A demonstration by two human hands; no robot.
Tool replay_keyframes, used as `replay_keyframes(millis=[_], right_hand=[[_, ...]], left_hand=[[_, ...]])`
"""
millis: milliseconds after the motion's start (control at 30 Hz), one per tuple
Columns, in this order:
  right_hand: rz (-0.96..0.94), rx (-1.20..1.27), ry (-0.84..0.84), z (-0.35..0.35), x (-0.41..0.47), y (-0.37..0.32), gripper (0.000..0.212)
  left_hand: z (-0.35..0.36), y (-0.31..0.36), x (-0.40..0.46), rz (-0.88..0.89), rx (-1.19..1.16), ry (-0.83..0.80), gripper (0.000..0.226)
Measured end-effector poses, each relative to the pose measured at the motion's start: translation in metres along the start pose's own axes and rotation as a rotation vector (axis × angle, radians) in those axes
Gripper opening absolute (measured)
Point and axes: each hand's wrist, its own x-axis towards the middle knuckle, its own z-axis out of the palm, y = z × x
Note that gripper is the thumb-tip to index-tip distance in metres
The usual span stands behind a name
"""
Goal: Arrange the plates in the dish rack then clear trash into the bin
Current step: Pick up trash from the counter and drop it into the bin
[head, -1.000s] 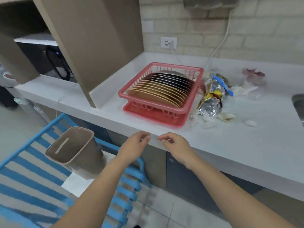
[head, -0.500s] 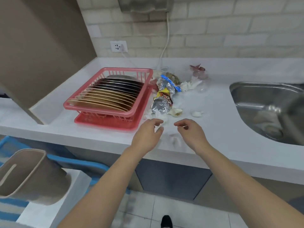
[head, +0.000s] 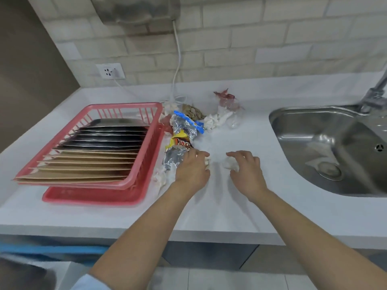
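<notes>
Where hands (head: pixel 217 170) reach, wrappers (head: pixel 181 141); rack (head: pixel 125 185) beside

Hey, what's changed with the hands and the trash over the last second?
Both hands moved forward from the counter edge onto the trash. The left hand now curls over a small white crumpled tissue beside the silver foil snack wrapper; the right hand closes on another white paper wad. The plates in the red plastic dish rack stayed put.
</notes>
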Motion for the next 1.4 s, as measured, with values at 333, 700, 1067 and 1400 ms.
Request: replay_keyframes(millis=[333, 700, 1067, 1400], right_hand=[[-0.088, 0.012, -0.061, 0.021, 0.027, 0.021, 0.030], [-0.214, 0.152, -0.229, 0.019, 0.068, -0.006, 0.037], [-0.506, -0.244, -0.415, 0.034, 0.089, -0.009, 0.034], [-0.349, 0.200, -0.501, 0.020, 0.058, -0.012, 0.030]], left_hand=[[0.011, -0.008, 0.018, -0.037, -0.037, 0.006, 0.021], [-0.003, 0.000, 0.003, -0.392, -0.377, 0.214, 0.027], [-0.012, 0.017, -0.011, -0.567, -0.438, 0.480, 0.036], [-0.015, 0.028, -0.042, -0.667, -0.572, 0.602, 0.033]])
